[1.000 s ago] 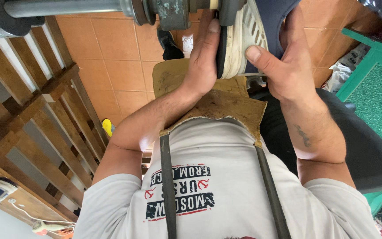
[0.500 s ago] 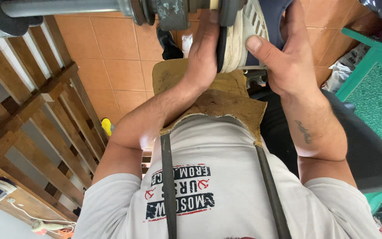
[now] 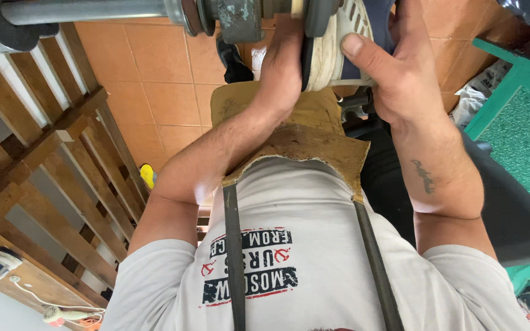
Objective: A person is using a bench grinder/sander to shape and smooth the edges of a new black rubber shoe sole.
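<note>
Head view — left hand (image 3: 283, 67) and right hand (image 3: 394, 73) both clasped on shoe (image 3: 338, 43) — tight against spindle (image 3: 154, 9).

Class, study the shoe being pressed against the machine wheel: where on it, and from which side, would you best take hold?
Grip the shoe by its two flanks, sole turned toward you. The left hand already presses one side and the right hand clamps the other, thumb laid across the pale ribbed sole. Coming from both sides probably steadies it best, since the wheel meets it from above.
</note>
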